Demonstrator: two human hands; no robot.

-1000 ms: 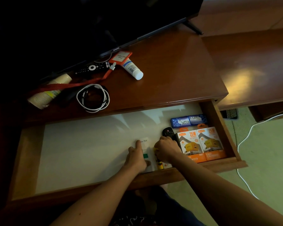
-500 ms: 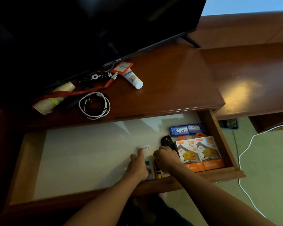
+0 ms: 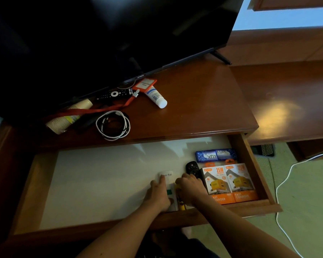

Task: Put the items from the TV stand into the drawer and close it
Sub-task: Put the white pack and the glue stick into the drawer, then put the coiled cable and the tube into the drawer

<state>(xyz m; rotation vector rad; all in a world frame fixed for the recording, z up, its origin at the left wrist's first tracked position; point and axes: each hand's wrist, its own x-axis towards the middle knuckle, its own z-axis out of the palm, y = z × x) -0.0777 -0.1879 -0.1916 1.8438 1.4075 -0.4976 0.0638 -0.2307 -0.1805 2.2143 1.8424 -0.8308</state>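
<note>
Both hands in the drawer [image 3: 254,164]: your left hand [image 3: 159,194] lies flat, grip apart, pinning the white packet [image 3: 168,175]; right hand [image 3: 190,189] nudges a yellow item [image 3: 181,205], grip unclear. At 11 o'clock, the cable [image 3: 113,125] and tube [image 3: 156,96] wait on the tabletop [image 3: 203,108].

1. the scene is dimly lit overall, and the left side and lower corners are lost in near-black shadow.
2. a soft warm glare patch is seen on the polished wooden top [image 3: 276,112] at the right.
3. the white drawer liner [image 3: 104,183] is the brightest area, crossed by faint shadows.
4. straight edges are bowed by wide-angle distortion toward the frame borders.
5. fine print on the boxes is slightly blurred.
</note>
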